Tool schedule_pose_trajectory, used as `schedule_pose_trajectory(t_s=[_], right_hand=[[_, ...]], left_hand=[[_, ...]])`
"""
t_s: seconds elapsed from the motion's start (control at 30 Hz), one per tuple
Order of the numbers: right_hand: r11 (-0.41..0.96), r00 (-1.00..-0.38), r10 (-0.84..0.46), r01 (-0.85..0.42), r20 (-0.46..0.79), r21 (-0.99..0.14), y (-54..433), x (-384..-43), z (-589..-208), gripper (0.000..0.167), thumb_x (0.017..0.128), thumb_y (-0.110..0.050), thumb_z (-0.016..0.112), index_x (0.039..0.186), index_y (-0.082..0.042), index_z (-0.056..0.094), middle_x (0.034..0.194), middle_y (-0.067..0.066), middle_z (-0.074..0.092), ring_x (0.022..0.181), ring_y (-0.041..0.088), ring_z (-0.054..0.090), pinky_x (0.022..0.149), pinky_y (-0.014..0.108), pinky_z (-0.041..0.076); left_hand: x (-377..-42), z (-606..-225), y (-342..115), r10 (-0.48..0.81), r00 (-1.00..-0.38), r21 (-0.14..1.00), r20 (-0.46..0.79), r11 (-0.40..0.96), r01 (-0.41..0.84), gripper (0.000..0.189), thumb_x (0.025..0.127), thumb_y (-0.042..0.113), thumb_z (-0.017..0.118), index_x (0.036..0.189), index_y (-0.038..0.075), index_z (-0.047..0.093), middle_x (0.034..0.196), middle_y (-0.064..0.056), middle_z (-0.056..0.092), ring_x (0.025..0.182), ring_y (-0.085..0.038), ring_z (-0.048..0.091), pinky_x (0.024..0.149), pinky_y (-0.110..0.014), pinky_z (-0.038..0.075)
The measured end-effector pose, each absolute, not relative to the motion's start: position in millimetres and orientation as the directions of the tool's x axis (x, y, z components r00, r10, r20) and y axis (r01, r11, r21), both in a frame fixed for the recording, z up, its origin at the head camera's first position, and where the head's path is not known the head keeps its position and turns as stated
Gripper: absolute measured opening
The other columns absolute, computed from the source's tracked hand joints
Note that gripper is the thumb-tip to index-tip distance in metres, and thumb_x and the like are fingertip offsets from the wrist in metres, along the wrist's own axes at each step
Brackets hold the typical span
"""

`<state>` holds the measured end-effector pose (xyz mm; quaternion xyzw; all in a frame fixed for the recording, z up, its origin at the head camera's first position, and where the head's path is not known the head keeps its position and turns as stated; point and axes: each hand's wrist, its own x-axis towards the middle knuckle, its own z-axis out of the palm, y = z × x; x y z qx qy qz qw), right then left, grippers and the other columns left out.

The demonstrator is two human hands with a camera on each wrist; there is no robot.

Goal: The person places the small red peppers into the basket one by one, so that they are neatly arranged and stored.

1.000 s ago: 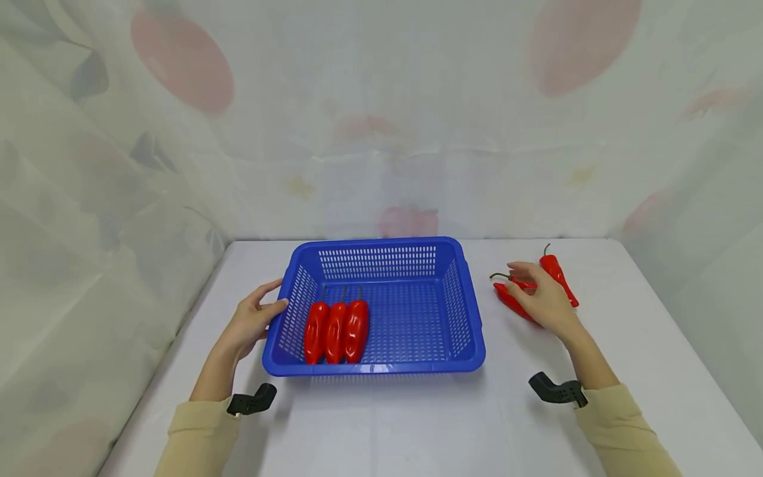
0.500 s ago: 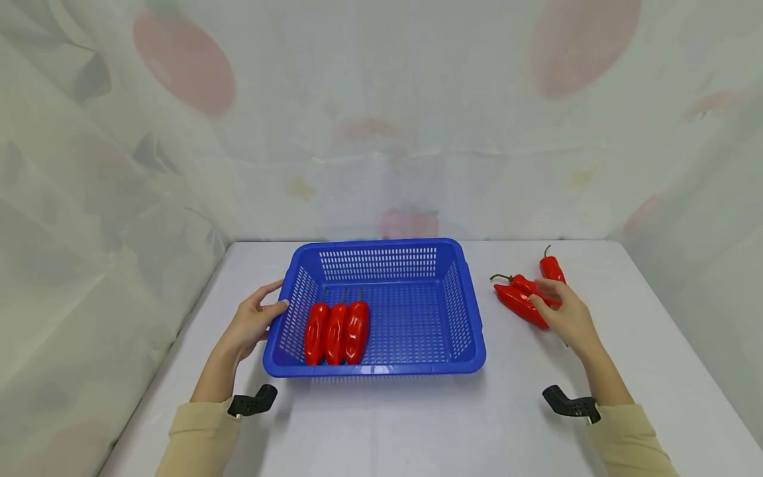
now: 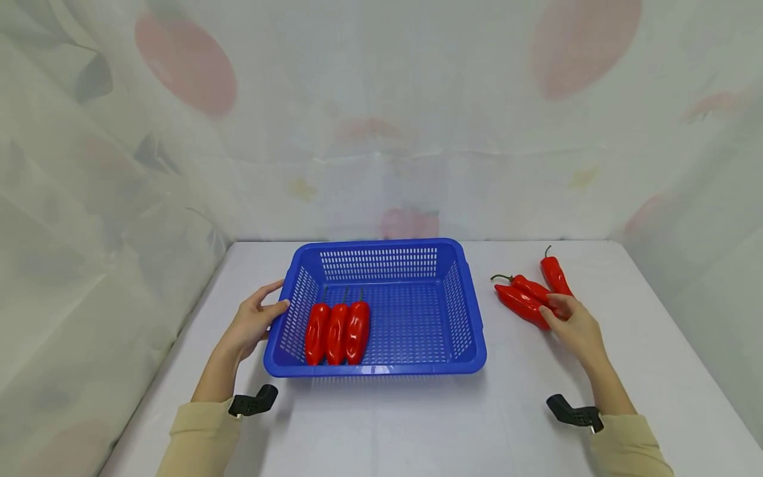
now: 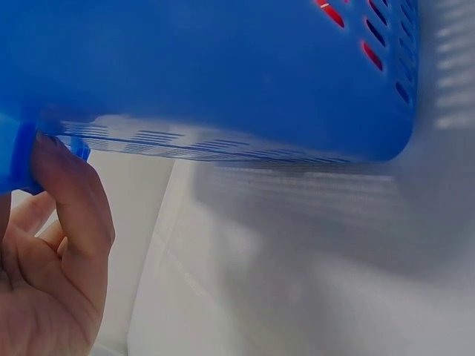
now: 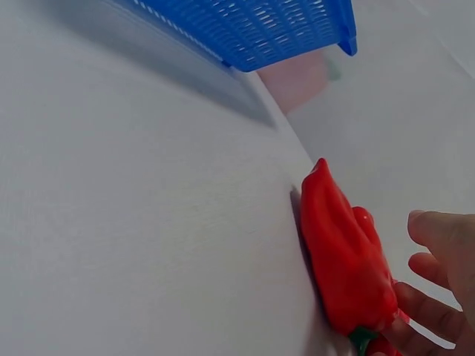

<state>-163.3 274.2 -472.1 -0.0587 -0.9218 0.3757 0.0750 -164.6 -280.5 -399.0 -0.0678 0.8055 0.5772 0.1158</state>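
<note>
A blue plastic basket (image 3: 374, 370) sits tilted mid-table, with three red peppers (image 3: 336, 334) side by side along its left part. My left hand (image 3: 253, 321) grips the basket's left rim, thumb on top; the left wrist view shows curled fingers (image 4: 82, 215) beneath the rim. At the right, my right hand (image 3: 575, 328) is over the near ends of two adjoining red peppers (image 3: 518, 305), thumb and fingers parted. In the right wrist view its fingers (image 5: 427, 308) reach the green-stemmed end of the front pepper (image 5: 338, 256). Another red pepper (image 3: 554, 273) lies just behind.
A white table (image 3: 429, 424) carries everything. Pale patterned sheeting (image 3: 381, 132) stands along the back and both sides. Black wrist-worn camera mounts (image 3: 253, 401) jut inward from both forearms.
My right hand has drawn back toward me and to the right along the peppers, uncovering the left ends of the front two. My left hand and the basket stay put.
</note>
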Motion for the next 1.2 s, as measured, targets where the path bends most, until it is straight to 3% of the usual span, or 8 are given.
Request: schedule_pose_trajectory(t_s=[0.2, 0.47, 0.67, 0.8, 1.03, 1.2], right_hand=[[0.731, -0.985, 0.146, 0.044, 0.092, -0.680, 269.7, -160.6, -470.5, 0.045, 0.089, -0.024, 0.059, 0.124, 0.003, 0.050, 0.112, 0.026, 0.055, 0.098, 0.037, 0.051, 0.074, 0.044, 0.055], [0.748, -0.995, 0.086, 0.030, 0.052, -0.663, 267.6, -162.6, -477.1, 0.045, 0.088, -0.021, 0.061, 0.124, 0.002, 0.049, 0.105, 0.023, 0.057, 0.088, 0.029, 0.051, 0.062, 0.025, 0.050], [0.731, -0.999, 0.027, 0.045, -0.037, -0.681, 258.3, -163.1, -475.4, 0.048, 0.088, -0.026, 0.061, 0.126, 0.001, 0.047, 0.108, 0.023, 0.057, 0.095, 0.036, 0.056, 0.072, 0.041, 0.055], [0.721, -0.993, -0.004, 0.081, -0.120, -0.689, 250.3, -163.0, -473.8, 0.056, 0.087, -0.031, 0.061, 0.129, 0.000, 0.043, 0.110, 0.025, 0.055, 0.098, 0.037, 0.055, 0.073, 0.041, 0.055], [0.722, -0.977, -0.020, 0.132, -0.211, -0.680, 238.0, -161.7, -470.9, 0.068, 0.086, -0.036, 0.061, 0.134, 0.003, 0.033, 0.090, 0.015, 0.056, 0.076, 0.021, 0.053, 0.063, 0.028, 0.051], [0.714, -0.963, -0.020, 0.174, -0.269, -0.678, 227.8, -158.9, -467.6, 0.077, 0.087, -0.039, 0.060, 0.137, 0.007, 0.024, 0.084, 0.011, 0.057, 0.069, 0.017, 0.052, 0.063, 0.026, 0.049]], left_hand=[[-165.3, -399.3, -280.9, 0.029, -0.964, 0.916, -0.263, 0.320, -0.241, 0.060, 0.094, 0.023, 0.052, 0.146, 0.016, 0.023, 0.122, -0.032, 0.052, 0.085, -0.029, 0.068, 0.070, -0.045, 0.056], [-166.4, -400.2, -281.4, 0.034, -0.964, 0.920, -0.264, 0.309, -0.242, 0.060, 0.094, 0.024, 0.052, 0.146, 0.017, 0.024, 0.120, -0.031, 0.054, 0.084, -0.028, 0.068, 0.070, -0.045, 0.056], [-166.1, -400.2, -281.1, 0.031, -0.965, 0.919, -0.261, 0.315, -0.238, 0.060, 0.094, 0.023, 0.052, 0.146, 0.017, 0.023, 0.121, -0.031, 0.053, 0.084, -0.029, 0.068, 0.070, -0.045, 0.056], [-165.9, -400.3, -281.3, 0.031, -0.965, 0.919, -0.260, 0.316, -0.237, 0.060, 0.094, 0.023, 0.052, 0.146, 0.017, 0.023, 0.121, -0.032, 0.053, 0.085, -0.029, 0.068, 0.069, -0.045, 0.056], [-166.0, -400.5, -281.1, 0.034, -0.966, 0.920, -0.256, 0.315, -0.232, 0.060, 0.094, 0.023, 0.052, 0.146, 0.017, 0.023, 0.120, -0.032, 0.053, 0.084, -0.029, 0.068, 0.069, -0.045, 0.056], [-165.7, -400.2, -281.1, 0.032, -0.965, 0.920, -0.259, 0.314, -0.236, 0.060, 0.094, 0.023, 0.052, 0.146, 0.017, 0.024, 0.120, -0.031, 0.054, 0.084, -0.029, 0.068, 0.069, -0.045, 0.056]])
